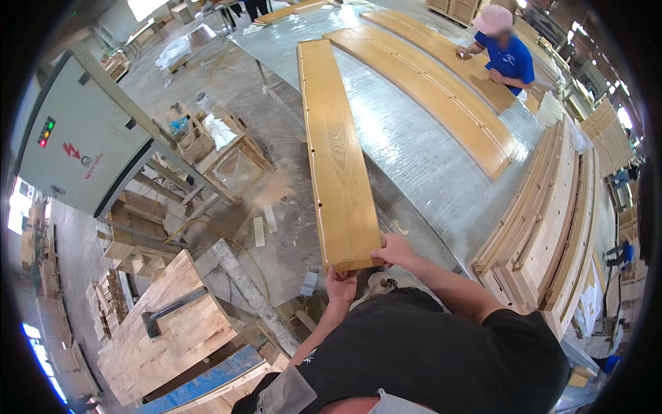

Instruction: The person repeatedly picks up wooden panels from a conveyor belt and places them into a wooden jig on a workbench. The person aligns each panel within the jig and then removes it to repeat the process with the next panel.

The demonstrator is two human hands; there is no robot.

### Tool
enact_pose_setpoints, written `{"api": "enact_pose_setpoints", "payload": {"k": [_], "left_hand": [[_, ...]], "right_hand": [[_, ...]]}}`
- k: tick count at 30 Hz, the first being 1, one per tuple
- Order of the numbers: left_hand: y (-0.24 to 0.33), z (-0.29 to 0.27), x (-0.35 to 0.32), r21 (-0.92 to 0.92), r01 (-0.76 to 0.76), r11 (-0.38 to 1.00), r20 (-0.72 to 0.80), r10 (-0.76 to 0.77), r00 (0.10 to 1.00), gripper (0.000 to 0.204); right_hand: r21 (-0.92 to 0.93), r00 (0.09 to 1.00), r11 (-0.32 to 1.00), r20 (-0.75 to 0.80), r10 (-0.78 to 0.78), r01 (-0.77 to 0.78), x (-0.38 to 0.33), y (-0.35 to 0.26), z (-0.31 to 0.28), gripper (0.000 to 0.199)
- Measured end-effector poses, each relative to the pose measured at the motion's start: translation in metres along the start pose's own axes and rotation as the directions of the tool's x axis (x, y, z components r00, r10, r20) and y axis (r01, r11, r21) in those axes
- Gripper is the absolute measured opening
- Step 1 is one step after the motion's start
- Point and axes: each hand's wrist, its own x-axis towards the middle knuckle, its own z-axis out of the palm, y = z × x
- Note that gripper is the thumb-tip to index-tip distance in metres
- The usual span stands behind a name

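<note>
A long varnished wooden board (341,152) stretches away from me, a groove and several small dark holes along its left edge. Under its near end, my left hand (340,284) is curled, gripping the lower corner. At the near right corner my right hand (393,250) clasps the edge, the thumb side on top. The far end of the board reaches over the edge of a metal-topped table (407,159). On that table lie two more varnished boards, the closer of them a grooved board (441,90).
Across the table a person in a blue shirt (507,62) leans over the farther board. Stacked pale boards (545,228) stand at my right. To the left are a grey electrical cabinet (83,138), a wooden crate (231,155) and a wooden panel with a clamp (165,331).
</note>
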Motion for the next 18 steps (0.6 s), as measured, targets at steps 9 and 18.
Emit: {"api": "enact_pose_setpoints", "payload": {"k": [9,18], "left_hand": [[0.031,0.011,0.012,0.396,-0.255,0.882,-0.264,0.375,0.888,0.04],[0.115,0.131,-0.164,0.688,-0.479,0.545,-0.327,0.822,0.466,0.077]], "right_hand": [[0.318,0.907,0.944,0.418,-0.058,-0.086,0.09,-0.079,0.012,0.045],[0.939,0.962,0.308,0.213,-0.172,-0.153,0.358,-0.267,-0.1,0.052]]}}
